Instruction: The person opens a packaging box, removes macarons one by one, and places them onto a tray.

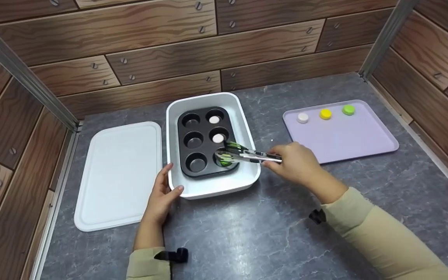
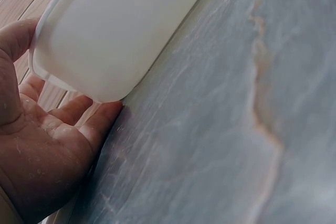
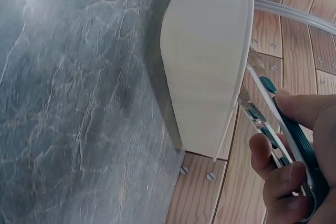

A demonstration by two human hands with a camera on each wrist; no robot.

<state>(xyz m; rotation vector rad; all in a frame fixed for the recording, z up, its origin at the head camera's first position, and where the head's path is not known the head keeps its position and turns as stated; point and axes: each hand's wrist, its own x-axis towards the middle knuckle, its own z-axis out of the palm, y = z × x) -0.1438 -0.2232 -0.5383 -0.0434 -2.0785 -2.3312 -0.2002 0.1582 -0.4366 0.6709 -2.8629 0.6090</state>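
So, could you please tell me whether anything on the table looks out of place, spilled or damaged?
Only a tiny white speck on the marbled tabletop, between the white bin and the purple tray, looks out of place; I cannot tell what it is. Nothing else stands out.

Plank-print wall panels (image 1: pixel 161 54) around a gray marbled tabletop (image 1: pixel 278 245)
Metal posts (image 1: pixel 25 74) rise at upper left and upper right; glare (image 1: pixel 239 229) whitens lower centre.

Three white macarons (image 1: pixel 303 118), six cups (image 1: pixel 196 163), one tongs (image 1: pixel 261 157)
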